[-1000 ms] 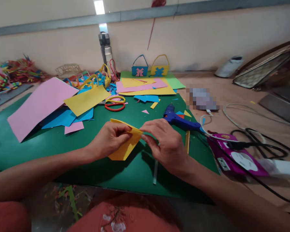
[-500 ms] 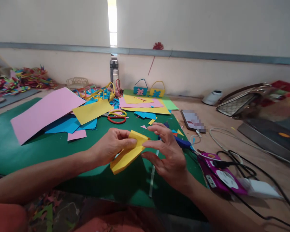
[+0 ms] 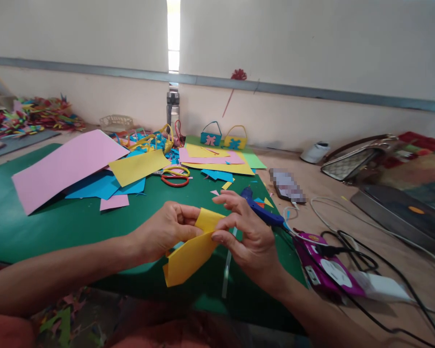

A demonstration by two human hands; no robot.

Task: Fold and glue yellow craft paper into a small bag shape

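A folded piece of yellow paper is held between my two hands above the green mat. My left hand pinches its upper left part, the thumb on the near side. At its right edge, my right hand grips with thumb and index finger, the other fingers curled above. Beneath my right hand lies a clear glue stick. Just beyond it is a blue glue gun, its nozzle pointing away from me.
Scissors with red and yellow handles lie by blue, yellow and pink paper sheets. Two small paper handbags stand at the wall. On the right are a phone, a purple power strip, tangled cables and a bag.
The yellow paper has tilted so its broad front panel faces me, and it hangs slightly lower. My right thumb and index finger have closed onto its right edge.
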